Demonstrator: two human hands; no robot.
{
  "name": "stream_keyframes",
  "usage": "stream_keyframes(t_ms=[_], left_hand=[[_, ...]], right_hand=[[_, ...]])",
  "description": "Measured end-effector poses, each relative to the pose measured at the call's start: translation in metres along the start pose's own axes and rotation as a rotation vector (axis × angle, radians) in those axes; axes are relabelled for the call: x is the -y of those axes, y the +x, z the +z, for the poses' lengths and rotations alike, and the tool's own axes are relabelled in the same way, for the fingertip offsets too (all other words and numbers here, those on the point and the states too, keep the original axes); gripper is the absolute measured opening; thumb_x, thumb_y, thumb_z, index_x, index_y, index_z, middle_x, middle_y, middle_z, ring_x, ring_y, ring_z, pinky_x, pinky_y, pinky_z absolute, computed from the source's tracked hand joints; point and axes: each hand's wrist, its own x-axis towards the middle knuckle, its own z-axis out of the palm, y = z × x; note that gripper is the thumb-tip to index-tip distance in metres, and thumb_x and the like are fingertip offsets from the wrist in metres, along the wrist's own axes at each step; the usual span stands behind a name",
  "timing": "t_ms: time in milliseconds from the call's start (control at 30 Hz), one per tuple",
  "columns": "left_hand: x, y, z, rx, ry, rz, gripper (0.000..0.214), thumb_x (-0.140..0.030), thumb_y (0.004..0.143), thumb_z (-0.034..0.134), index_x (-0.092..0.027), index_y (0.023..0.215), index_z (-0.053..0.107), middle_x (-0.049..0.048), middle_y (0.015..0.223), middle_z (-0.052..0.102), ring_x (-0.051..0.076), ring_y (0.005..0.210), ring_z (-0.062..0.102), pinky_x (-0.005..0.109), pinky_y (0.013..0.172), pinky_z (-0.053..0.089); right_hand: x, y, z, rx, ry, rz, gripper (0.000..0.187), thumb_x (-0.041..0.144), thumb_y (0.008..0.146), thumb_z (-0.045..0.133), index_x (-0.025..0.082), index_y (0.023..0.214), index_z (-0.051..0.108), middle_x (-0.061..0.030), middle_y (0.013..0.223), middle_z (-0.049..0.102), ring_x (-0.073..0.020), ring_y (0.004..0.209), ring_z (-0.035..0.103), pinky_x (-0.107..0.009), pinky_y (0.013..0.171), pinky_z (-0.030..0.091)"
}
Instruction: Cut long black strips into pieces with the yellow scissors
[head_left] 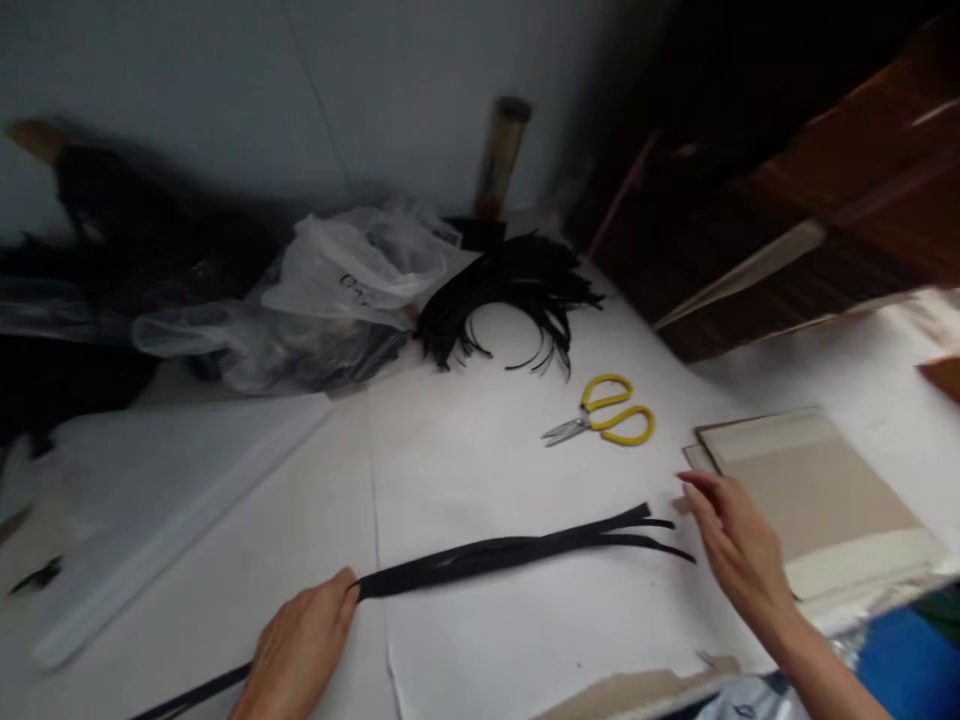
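My left hand (304,640) is closed around a bundle of long black strips (517,550) that lies across the white table covering (465,450). The strips fan out at their right end. My right hand (739,545) hovers just right of those loose ends with its fingers stretched out and slightly apart, holding nothing. The strips' left end runs out under my left hand toward the bottom left.
Yellow-handled scissors (604,420) lie beyond the strips. A heap of curved black strips (510,290) and clear plastic bags (330,290) sit at the back. A flat cardboard stack (814,495) lies at the right. A cardboard tube (501,155) stands against the wall.
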Motion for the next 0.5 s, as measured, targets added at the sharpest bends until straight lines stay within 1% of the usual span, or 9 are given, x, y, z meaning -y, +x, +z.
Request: stream_keyframes(t_ms=[67, 100, 200, 267, 300, 367, 433, 467, 500], left_hand=[[0.005, 0.007, 0.004, 0.013, -0.046, 0.049, 0.033, -0.027, 0.095, 0.024, -0.022, 0.094, 0.057, 0.0074, 0.091, 0.071, 0.027, 0.092, 0.065, 0.032, 0.074, 0.039], [0.007, 0.009, 0.006, 0.014, -0.078, 0.075, 0.033, -0.028, 0.095, 0.024, -0.022, 0.091, 0.057, 0.0062, 0.089, 0.07, 0.025, 0.09, 0.065, 0.031, 0.073, 0.039], [0.01, 0.008, 0.003, 0.001, -0.174, 0.126, 0.032, -0.029, 0.093, 0.026, -0.022, 0.082, 0.056, 0.0037, 0.081, 0.069, 0.021, 0.083, 0.063, 0.027, 0.072, 0.037], [0.008, 0.003, -0.002, -0.025, -0.222, 0.123, 0.03, -0.028, 0.091, 0.03, -0.021, 0.077, 0.055, 0.0039, 0.078, 0.067, 0.02, 0.079, 0.062, 0.026, 0.07, 0.035], [0.006, 0.001, -0.005, -0.038, -0.249, 0.119, 0.028, -0.028, 0.09, 0.032, -0.02, 0.074, 0.055, 0.0043, 0.077, 0.067, 0.02, 0.078, 0.061, 0.026, 0.069, 0.035], [0.005, 0.0, -0.009, -0.057, -0.308, 0.13, 0.026, -0.027, 0.086, 0.037, -0.018, 0.072, 0.057, 0.0054, 0.074, 0.065, 0.02, 0.074, 0.059, 0.026, 0.066, 0.033], [0.007, 0.001, -0.011, -0.054, -0.344, 0.124, 0.026, -0.027, 0.084, 0.04, -0.018, 0.071, 0.059, 0.004, 0.071, 0.064, 0.018, 0.072, 0.057, 0.025, 0.064, 0.032], [0.009, 0.002, -0.011, -0.052, -0.362, 0.124, 0.026, -0.028, 0.084, 0.04, -0.018, 0.07, 0.06, 0.0032, 0.07, 0.063, 0.018, 0.071, 0.056, 0.025, 0.063, 0.031], [0.012, 0.004, -0.01, -0.049, -0.381, 0.125, 0.026, -0.029, 0.083, 0.041, -0.018, 0.07, 0.061, 0.0024, 0.069, 0.063, 0.017, 0.07, 0.055, 0.024, 0.063, 0.031]], right_hand=[[0.008, 0.026, -0.004, 0.029, -0.204, -0.286, 0.032, 0.028, 0.096, 0.032, 0.013, 0.116, 0.052, -0.0143, 0.111, 0.056, -0.0257, 0.101, 0.054, -0.042, 0.089, 0.045], [0.013, 0.041, -0.002, 0.066, -0.262, -0.373, 0.034, 0.02, 0.093, 0.033, 0.011, 0.12, 0.051, -0.0156, 0.118, 0.054, -0.0265, 0.108, 0.051, -0.043, 0.095, 0.042], [0.024, 0.085, 0.011, 0.207, -0.289, -0.539, 0.046, 0.006, 0.087, 0.032, 0.009, 0.129, 0.048, -0.0147, 0.133, 0.047, -0.0264, 0.123, 0.042, -0.045, 0.106, 0.033], [0.026, 0.11, 0.022, 0.302, -0.232, -0.636, 0.045, 0.006, 0.088, 0.031, 0.01, 0.128, 0.051, -0.0146, 0.129, 0.051, -0.0253, 0.121, 0.045, -0.044, 0.106, 0.033], [0.023, 0.122, 0.027, 0.347, -0.193, -0.683, 0.041, 0.009, 0.089, 0.033, 0.009, 0.125, 0.054, -0.015, 0.124, 0.054, -0.0245, 0.116, 0.049, -0.041, 0.103, 0.036], [0.015, 0.145, 0.037, 0.397, -0.111, -0.743, 0.037, 0.027, 0.094, 0.04, 0.007, 0.118, 0.059, -0.0184, 0.112, 0.059, -0.0247, 0.103, 0.056, -0.039, 0.093, 0.043], [0.006, 0.163, 0.041, 0.427, 0.012, -0.833, 0.059, 0.057, 0.086, 0.048, 0.007, 0.111, 0.064, -0.0205, 0.098, 0.063, -0.0253, 0.087, 0.06, -0.04, 0.081, 0.046], [0.003, 0.167, 0.039, 0.418, 0.053, -0.844, 0.068, 0.068, 0.081, 0.048, 0.009, 0.108, 0.067, -0.0199, 0.092, 0.064, -0.0245, 0.081, 0.06, -0.04, 0.075, 0.046], [0.003, 0.167, 0.035, 0.378, 0.09, -0.799, 0.069, 0.073, 0.078, 0.05, 0.013, 0.107, 0.069, -0.0186, 0.09, 0.064, -0.0227, 0.077, 0.061, -0.039, 0.07, 0.046]])
